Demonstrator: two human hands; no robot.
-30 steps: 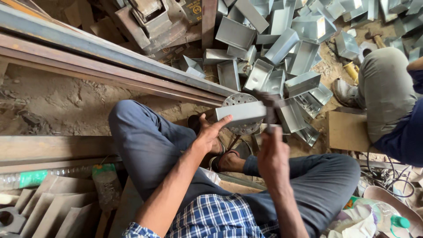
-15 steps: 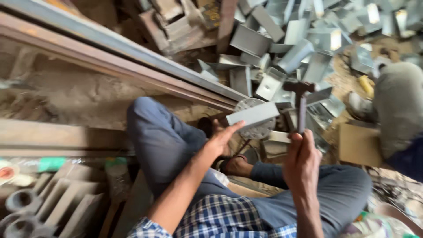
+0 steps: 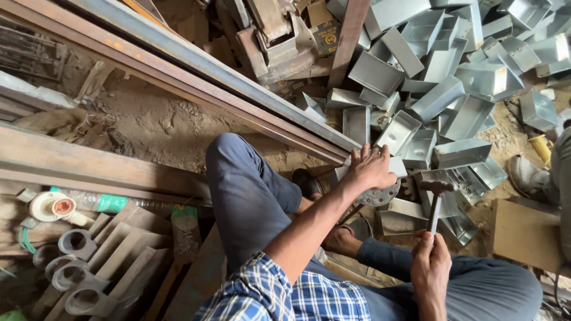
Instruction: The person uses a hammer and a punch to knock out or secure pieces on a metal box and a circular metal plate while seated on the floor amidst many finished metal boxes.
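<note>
Dirt floor: left hand (image 3: 370, 169) presses metal strip (image 3: 397, 166); right hand (image 3: 431, 261) grips hammer (image 3: 435, 199).

Tight quarters around the round plate, open dirt off to the left.

The left hand (image 3: 370, 169) lies flat over a metal piece on the round plate (image 3: 380, 195), and the heap of metal boxes (image 3: 440, 101) crowds right up against it on the far and right sides, leaving no clean way through there. The hammer (image 3: 435, 202) stands upright in the right hand (image 3: 430, 267) just right of the plate, filling that gap. A long steel rail (image 3: 226, 77) runs diagonally behind, walling off the far side. The raised knee (image 3: 238, 172) blocks the near left. Beyond the knee, bare dirt floor (image 3: 148, 125) lies open between the rail and the wooden beam (image 3: 89, 166).
</note>
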